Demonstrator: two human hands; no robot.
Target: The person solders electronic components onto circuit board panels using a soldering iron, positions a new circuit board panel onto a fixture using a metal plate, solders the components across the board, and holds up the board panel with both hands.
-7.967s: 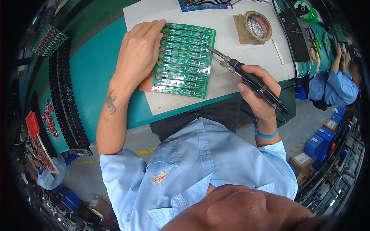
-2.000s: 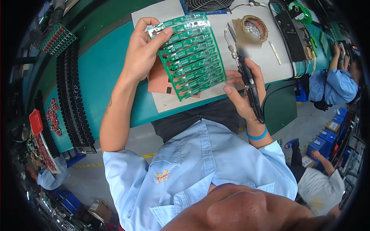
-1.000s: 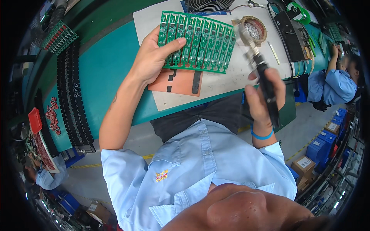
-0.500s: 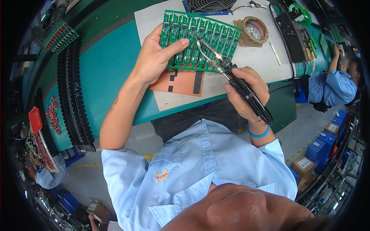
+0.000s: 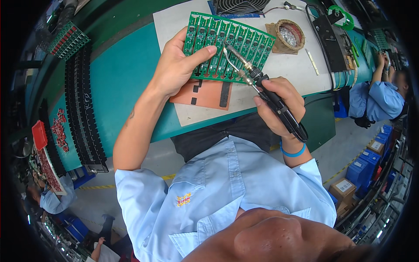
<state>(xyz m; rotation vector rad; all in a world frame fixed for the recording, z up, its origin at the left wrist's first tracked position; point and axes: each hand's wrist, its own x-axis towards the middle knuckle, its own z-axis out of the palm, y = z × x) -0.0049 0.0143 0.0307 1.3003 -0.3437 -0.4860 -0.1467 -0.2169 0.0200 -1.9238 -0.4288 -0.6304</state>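
Note:
My left hand (image 5: 181, 65) grips the left side of a green circuit board panel (image 5: 244, 43), thumb lying on top of it. The panel is tilted and made of several narrow boards in a row. In my right hand (image 5: 283, 102) is a black soldering iron (image 5: 278, 105) with a thin curved feed tube fixed along it. Its tip points at the middle of the panel; whether it touches cannot be made out. Partly under the panel, an orange-brown plate (image 5: 205, 97) with black patches lies on a white sheet (image 5: 257, 98).
Beyond the panel stand a fan (image 5: 242, 6) and a round pot of metal bits (image 5: 289, 36). A black stand (image 5: 331, 41) and green solder spool (image 5: 342, 17) are at the right. Black slotted racks (image 5: 85, 113) and small red parts (image 5: 60, 130) lie left. Co-workers sit at both sides.
The panel has shifted very slightly to the right with my left hand. The iron stays nearly in place over it. A person at the lower left has moved further into view.

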